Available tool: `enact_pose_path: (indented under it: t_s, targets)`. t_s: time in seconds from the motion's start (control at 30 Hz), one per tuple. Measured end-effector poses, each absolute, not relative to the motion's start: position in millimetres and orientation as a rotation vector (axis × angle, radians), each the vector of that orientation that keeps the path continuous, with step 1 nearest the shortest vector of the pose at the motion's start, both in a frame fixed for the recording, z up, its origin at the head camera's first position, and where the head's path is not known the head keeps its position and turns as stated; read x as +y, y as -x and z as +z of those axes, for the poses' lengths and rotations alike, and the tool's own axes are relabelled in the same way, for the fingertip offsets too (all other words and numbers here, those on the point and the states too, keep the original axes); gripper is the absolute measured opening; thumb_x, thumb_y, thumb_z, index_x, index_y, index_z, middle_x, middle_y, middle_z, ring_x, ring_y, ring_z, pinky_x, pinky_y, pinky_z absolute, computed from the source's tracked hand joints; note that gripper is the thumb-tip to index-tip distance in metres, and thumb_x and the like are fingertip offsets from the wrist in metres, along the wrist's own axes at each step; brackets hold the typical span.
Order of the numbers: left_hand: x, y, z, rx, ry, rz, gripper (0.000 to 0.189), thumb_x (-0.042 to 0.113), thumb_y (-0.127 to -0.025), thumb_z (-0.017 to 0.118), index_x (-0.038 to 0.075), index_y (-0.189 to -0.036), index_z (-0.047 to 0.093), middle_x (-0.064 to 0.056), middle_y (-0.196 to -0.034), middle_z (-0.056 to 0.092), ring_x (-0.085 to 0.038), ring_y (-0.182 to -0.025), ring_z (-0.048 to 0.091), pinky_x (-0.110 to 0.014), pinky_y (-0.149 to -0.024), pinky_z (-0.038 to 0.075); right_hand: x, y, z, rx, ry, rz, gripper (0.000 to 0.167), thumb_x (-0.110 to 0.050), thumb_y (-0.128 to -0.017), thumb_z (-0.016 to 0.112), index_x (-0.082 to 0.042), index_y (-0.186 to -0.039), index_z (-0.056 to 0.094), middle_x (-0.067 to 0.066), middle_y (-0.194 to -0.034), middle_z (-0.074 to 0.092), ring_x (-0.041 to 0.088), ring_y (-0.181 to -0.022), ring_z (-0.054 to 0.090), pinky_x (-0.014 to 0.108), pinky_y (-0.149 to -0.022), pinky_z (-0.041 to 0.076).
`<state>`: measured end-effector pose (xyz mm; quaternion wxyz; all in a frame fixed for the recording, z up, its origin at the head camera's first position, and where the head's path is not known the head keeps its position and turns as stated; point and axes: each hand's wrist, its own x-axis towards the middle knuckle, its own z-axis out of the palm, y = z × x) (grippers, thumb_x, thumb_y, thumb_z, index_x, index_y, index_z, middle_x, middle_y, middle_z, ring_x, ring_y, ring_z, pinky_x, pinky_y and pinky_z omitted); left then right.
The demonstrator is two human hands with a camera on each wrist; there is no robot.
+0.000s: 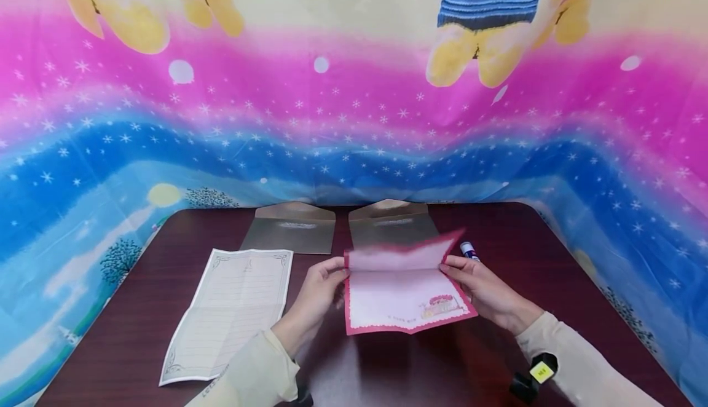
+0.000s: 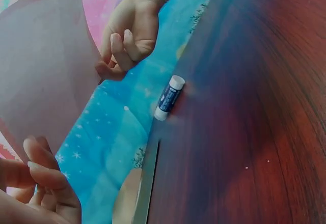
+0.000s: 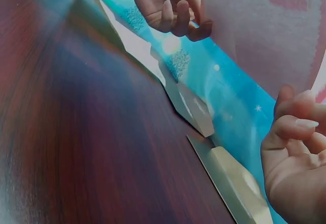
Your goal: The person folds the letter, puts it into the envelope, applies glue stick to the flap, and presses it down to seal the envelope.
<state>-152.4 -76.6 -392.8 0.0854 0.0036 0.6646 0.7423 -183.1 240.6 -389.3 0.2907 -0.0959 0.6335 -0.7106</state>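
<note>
A pink sheet of letter paper with a deeper pink border and a small printed picture is held up over the table, creased across its middle. My left hand pinches its left edge near the crease. At the opposite edge, my right hand pinches the sheet between thumb and fingers. The left wrist view shows the sheet's plain back, raised off the tabletop. Just beyond my right hand lies a glue stick with a blue label and white ends.
A white lined sheet with a decorated border lies creased on the left of the dark wooden table. Two grey-brown envelopes, a left one and a right one, lie at the back edge, flaps up. A printed cloth hangs behind.
</note>
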Motion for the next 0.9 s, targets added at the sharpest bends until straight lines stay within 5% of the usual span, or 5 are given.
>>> enact_pose_path:
  t_s: [0.2, 0.47, 0.67, 0.9]
  targets:
    - [-79, 148, -389, 2.035, 0.064, 2.189, 0.027, 0.004, -0.098, 0.050, 0.002, -0.111, 0.074, 0.001, -0.084, 0.070, -0.017, -0.060, 0.047, -0.024, -0.053, 0.037, 241, 181, -388, 1.697, 0.260, -1.874, 0.029, -0.026, -0.108, 0.048, -0.031, -0.128, 0.068, -0.007, -0.118, 0.073, 0.011, -0.101, 0.072, 0.033, -0.085, 0.061]
    - [-82, 145, -388, 2.042, 0.030, 2.154, 0.035, 0.008, -0.101, 0.041, -0.002, -0.111, 0.073, 0.001, -0.076, 0.064, -0.014, -0.059, 0.049, -0.022, -0.052, 0.038, 237, 185, -381, 1.716, 0.342, -1.859, 0.044, -0.038, -0.111, 0.033, -0.015, -0.129, 0.067, -0.002, -0.117, 0.075, 0.012, -0.097, 0.074, 0.028, -0.083, 0.060]
    - [-81, 145, -391, 2.197, -0.045, 2.046, 0.022, 0.018, -0.099, 0.065, 0.001, -0.107, 0.075, 0.002, -0.072, 0.064, -0.013, -0.057, 0.052, -0.021, -0.051, 0.039, 229, 184, -383, 2.170, 0.334, -1.636, 0.041, -0.029, -0.103, 0.060, 0.001, -0.131, 0.061, -0.005, -0.098, 0.076, 0.008, -0.066, 0.054, 0.022, -0.056, 0.041]
    - [-80, 142, -398, 2.292, -0.173, 1.972, 0.010, 0.003, -0.091, 0.069, -0.002, -0.100, 0.066, -0.003, -0.067, 0.061, -0.011, -0.052, 0.047, -0.021, -0.049, 0.038, 222, 186, -376, 2.349, 0.265, -1.558, 0.043, -0.024, -0.099, 0.066, 0.001, -0.134, 0.060, 0.006, -0.101, 0.077, 0.013, -0.073, 0.062, 0.027, -0.061, 0.048]
